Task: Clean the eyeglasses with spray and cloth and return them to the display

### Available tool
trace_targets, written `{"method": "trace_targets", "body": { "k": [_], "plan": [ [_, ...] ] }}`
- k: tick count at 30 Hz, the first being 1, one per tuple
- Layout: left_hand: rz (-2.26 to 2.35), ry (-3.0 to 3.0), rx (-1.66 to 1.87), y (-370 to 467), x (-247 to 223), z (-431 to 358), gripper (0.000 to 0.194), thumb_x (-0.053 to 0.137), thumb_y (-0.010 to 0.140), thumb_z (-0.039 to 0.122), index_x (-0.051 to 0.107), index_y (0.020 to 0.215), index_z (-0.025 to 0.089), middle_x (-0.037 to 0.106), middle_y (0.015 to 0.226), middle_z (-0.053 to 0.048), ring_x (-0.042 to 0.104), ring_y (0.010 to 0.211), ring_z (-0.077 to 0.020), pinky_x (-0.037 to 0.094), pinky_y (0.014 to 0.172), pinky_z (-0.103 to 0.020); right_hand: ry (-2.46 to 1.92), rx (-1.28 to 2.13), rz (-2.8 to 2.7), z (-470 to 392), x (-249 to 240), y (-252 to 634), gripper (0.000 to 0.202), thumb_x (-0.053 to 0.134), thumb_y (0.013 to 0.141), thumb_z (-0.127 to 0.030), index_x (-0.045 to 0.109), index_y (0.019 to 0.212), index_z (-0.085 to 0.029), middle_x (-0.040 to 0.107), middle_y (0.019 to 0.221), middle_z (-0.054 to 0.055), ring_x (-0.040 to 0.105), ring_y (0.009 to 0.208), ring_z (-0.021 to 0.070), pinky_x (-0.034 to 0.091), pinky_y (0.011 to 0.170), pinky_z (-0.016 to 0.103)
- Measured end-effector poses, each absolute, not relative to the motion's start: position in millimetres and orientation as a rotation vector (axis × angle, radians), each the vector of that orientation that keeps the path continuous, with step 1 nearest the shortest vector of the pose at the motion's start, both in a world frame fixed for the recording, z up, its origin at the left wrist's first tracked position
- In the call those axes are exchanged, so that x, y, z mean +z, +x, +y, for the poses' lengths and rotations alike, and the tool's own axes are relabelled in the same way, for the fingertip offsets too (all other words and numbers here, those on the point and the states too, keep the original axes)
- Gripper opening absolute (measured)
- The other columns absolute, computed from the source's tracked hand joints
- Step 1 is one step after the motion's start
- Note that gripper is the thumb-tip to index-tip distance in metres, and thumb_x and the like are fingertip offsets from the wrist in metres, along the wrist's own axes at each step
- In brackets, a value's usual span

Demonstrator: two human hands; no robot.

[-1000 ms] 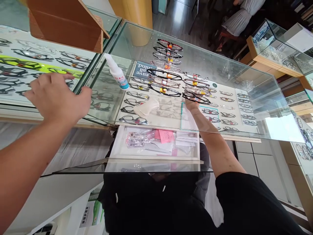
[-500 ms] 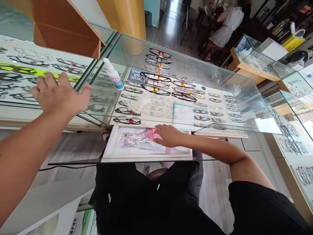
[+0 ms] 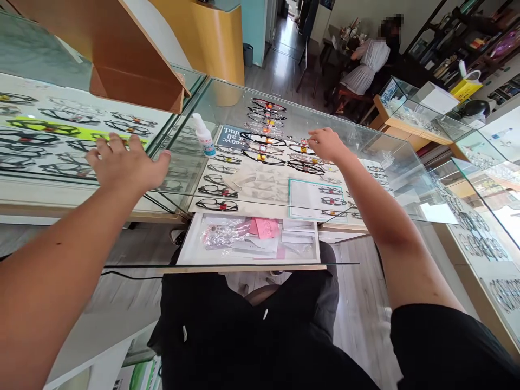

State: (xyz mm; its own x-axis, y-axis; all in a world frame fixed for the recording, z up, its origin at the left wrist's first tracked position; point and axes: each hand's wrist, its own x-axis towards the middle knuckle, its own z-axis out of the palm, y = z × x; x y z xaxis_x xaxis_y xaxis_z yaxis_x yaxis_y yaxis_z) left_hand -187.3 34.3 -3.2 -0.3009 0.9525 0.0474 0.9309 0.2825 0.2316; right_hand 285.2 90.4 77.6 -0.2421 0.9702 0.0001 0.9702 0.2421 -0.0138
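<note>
My left hand (image 3: 124, 165) is spread flat over the glass counter top, its fingers apart and nothing in it. Rows of eyeglasses (image 3: 44, 127) show through the glass beneath it. Farther right, my right hand (image 3: 328, 145) is above the display case, fingers loosely bent and parted, with no object visible in it. Eyeglasses (image 3: 305, 167) lie under the glass below that hand. In front of my body, a white drawer (image 3: 189, 250) stands pulled out. It contains clear plastic packets (image 3: 223, 234), a pink slip (image 3: 267, 228) and white papers (image 3: 298, 233).
A white spray bottle (image 3: 204, 136) stands on the glass between my hands. At the upper left is an open brown cardboard box (image 3: 138, 89). A teal-edged sheet (image 3: 304, 200) lies near the drawer. A person (image 3: 368, 59) sits at the back.
My right hand has left the drawer and risen forward over the display case. The pink slip and white papers now show uncovered. My left hand stays spread on the glass as the view shifts.
</note>
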Motion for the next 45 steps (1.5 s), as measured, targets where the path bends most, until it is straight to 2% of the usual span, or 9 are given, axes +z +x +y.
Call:
{"method": "trace_targets", "body": {
  "k": [8,13,18,23,26,31,38,42,45],
  "plan": [
    [2.438,1.794,0.325,-188,-5,34,0.102,0.026,0.102,0.071,0.034,0.172,-0.002,0.023,0.180,-0.034,0.018,0.169,-0.0496,0.019,0.132,-0.067,-2.110,-0.012,-2.452,129,52,285,0.051,0.036,0.107,-0.032,0.078,0.131,-0.016,0.073,0.147,0.019,0.053,0.138,0.0434,0.043,0.117,0.066],
    [2.443,1.803,0.336,-188,-6,34,0.099,0.026,0.102,0.070,0.037,0.170,-0.001,0.026,0.179,-0.034,0.020,0.169,-0.0489,0.019,0.131,-0.068,-2.064,-0.069,-2.408,125,54,284,0.054,0.033,0.110,-0.031,0.078,0.133,-0.014,0.067,0.157,0.017,0.051,0.140,0.0448,0.040,0.119,0.069],
    [2.405,1.793,0.372,-188,-3,32,0.105,0.034,0.098,0.073,0.037,0.170,-0.004,0.025,0.179,-0.035,0.019,0.169,-0.0494,0.017,0.132,-0.068,-1.722,-0.095,-2.455,73,88,283,0.071,0.019,0.117,-0.053,0.072,0.146,-0.015,0.058,0.164,0.016,0.044,0.151,0.0453,0.033,0.122,0.077],
    [2.414,1.770,0.365,-186,-1,32,0.104,0.028,0.100,0.074,0.033,0.173,0.000,0.022,0.182,-0.032,0.017,0.170,-0.0484,0.016,0.131,-0.070,-1.467,0.345,-2.537,-48,134,256,0.071,0.030,0.113,-0.074,0.069,0.154,-0.031,0.059,0.161,0.009,0.048,0.154,0.0397,0.034,0.128,0.070],
    [2.440,1.775,0.337,-184,-2,33,0.101,0.028,0.099,0.073,0.034,0.173,0.003,0.025,0.181,-0.031,0.019,0.169,-0.0476,0.016,0.130,-0.074,-1.310,0.790,-2.641,-116,139,238,0.059,0.040,0.113,-0.069,0.069,0.153,-0.036,0.064,0.156,0.006,0.050,0.153,0.0356,0.040,0.131,0.061],
    [2.463,1.765,0.299,-184,-3,35,0.102,0.028,0.099,0.072,0.038,0.169,-0.001,0.031,0.176,-0.035,0.023,0.166,-0.0488,0.011,0.129,-0.079,-1.412,1.001,-2.749,-160,85,233,0.068,0.037,0.113,-0.070,0.063,0.157,-0.026,0.056,0.165,0.014,0.043,0.158,0.0380,0.039,0.131,0.063],
    [2.435,1.753,0.296,-186,-3,38,0.104,0.029,0.099,0.071,0.033,0.172,-0.002,0.021,0.181,-0.033,0.016,0.169,-0.0498,0.016,0.131,-0.072,-2.049,0.603,-2.700,-110,-33,249,0.090,0.033,0.110,-0.072,0.041,0.171,-0.006,0.028,0.184,0.022,0.014,0.172,0.0466,0.018,0.140,0.063],
    [2.442,1.737,0.306,-185,0,34,0.102,0.030,0.098,0.073,0.033,0.173,0.004,0.023,0.182,-0.028,0.018,0.169,-0.0475,0.017,0.132,-0.070,-2.268,0.295,-2.565,-58,-85,263,0.090,0.033,0.110,-0.066,0.034,0.174,-0.003,0.024,0.186,0.021,0.011,0.173,0.0442,0.010,0.142,0.057],
    [2.445,1.759,0.314,-182,2,31,0.099,0.030,0.100,0.070,0.035,0.172,0.002,0.025,0.181,-0.030,0.020,0.169,-0.0477,0.017,0.132,-0.069,-2.366,0.204,-2.446,-19,-114,275,0.093,0.027,0.110,-0.065,0.028,0.176,0.001,0.019,0.187,0.022,0.008,0.174,0.0450,0.009,0.141,0.059]
  ]
}}
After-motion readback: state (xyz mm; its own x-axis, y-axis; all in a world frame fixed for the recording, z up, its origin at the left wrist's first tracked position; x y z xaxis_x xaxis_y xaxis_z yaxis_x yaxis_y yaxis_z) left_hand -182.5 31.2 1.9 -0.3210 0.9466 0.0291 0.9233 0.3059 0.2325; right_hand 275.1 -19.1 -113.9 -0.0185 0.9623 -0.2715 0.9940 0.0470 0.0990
